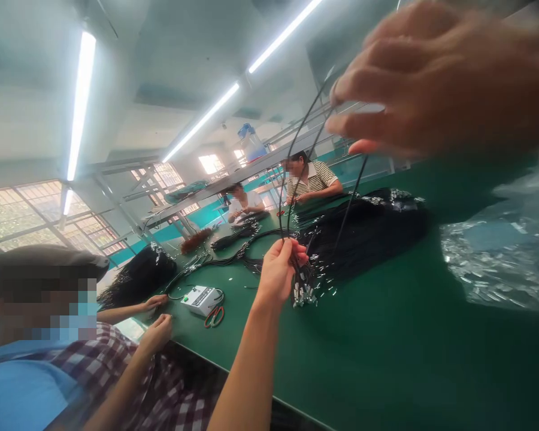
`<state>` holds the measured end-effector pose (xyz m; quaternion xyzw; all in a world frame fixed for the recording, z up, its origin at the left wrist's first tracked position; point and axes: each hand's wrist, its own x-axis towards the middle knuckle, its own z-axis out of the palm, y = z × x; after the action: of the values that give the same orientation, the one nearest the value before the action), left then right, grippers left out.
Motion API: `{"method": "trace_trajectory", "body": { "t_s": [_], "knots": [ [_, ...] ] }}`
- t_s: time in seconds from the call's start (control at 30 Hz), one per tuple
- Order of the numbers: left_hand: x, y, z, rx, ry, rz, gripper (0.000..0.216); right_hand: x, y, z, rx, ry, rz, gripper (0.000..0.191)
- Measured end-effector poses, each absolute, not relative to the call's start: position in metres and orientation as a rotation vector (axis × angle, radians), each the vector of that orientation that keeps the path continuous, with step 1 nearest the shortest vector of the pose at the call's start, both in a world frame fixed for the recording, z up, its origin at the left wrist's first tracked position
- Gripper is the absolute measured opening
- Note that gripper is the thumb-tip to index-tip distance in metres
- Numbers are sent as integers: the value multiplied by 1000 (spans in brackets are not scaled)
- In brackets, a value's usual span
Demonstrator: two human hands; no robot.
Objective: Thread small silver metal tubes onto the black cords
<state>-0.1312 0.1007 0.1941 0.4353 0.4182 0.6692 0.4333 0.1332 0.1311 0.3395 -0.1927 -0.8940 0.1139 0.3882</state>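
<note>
My left hand [278,269] is closed around a bunch of thin black cables [296,263] whose metal connector ends [303,294] hang just below my fist, over the green table [386,359]. My right hand [435,78] is raised close to the camera at the upper right, blurred, its fingers pinched on the upper strands of the black cables [303,129] that loop up from my left hand. A big pile of black cables [368,233] lies on the table behind my left hand.
A person in a plaid shirt [117,371] sits at the left, hands near a small white box [200,299] and red-handled scissors [214,316]. Two more people [312,176] work at the far end. A clear plastic bag of parts [503,251] lies at right.
</note>
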Motion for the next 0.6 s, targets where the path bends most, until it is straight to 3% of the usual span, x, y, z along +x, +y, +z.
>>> {"method": "trace_trajectory", "body": {
  "t_s": [0.07, 0.1, 0.13, 0.2, 0.27, 0.3, 0.4, 0.6],
  "knots": [
    [-139, 104, 198, 1024, 1036, 1715, 16, 119, 124, 321, -475, -2272, -508, 21],
    [-143, 106, 200, 992, 1035, 1739, 17, 111, 123, 303, -433, -2287, -761, 20],
    [-146, 107, 202, 961, 1034, 1762, 18, 103, 123, 282, -446, -2382, -803, 19],
    [-150, 108, 207, 912, 1033, 1802, 22, 85, 128, 230, -629, -2529, -379, 18],
    [-152, 109, 210, 891, 1033, 1823, 25, 66, 135, 179, -958, -2324, 531, 24],
    [-153, 109, 212, 890, 1035, 1824, 25, 58, 139, 158, -1017, -2263, 725, 25],
    [-155, 109, 213, 912, 1053, 1799, 23, 36, 149, 123, -1045, -2074, 1151, 10],
    [-159, 107, 212, 1059, 1161, 1708, 15, 15, 144, 145, -767, -1630, 1545, 34]
  ]
}}
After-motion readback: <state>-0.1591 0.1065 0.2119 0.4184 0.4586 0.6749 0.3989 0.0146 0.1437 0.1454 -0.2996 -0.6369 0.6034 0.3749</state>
